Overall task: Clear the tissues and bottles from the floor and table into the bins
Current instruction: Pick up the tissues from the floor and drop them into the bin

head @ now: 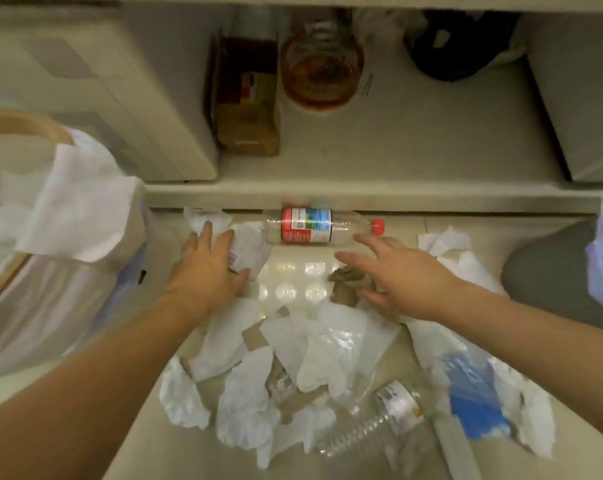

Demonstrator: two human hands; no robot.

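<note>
A clear plastic bottle (314, 226) with a red label and red cap lies on its side on the floor against the shelf base. My right hand (397, 271) hovers just in front of it, fingers spread, holding nothing. My left hand (206, 268) presses on a crumpled white tissue (248, 247) to the left of the bottle, fingers curling on it. Several white tissues (251, 403) and cardboard scraps cover the floor nearer me. A second clear bottle (383, 414) lies among them at the lower right. A bin (26, 123) with a white liner and tissues draped over its rim stands at left.
A low shelf (379, 188) runs across behind the bottle, holding a brown box (248, 98), a glass jar (321, 64) and a dark object (456, 46). A blue-and-clear plastic wrapper (477, 396) lies at lower right. More tissues (452, 247) sit at right beside a grey shape (549, 265).
</note>
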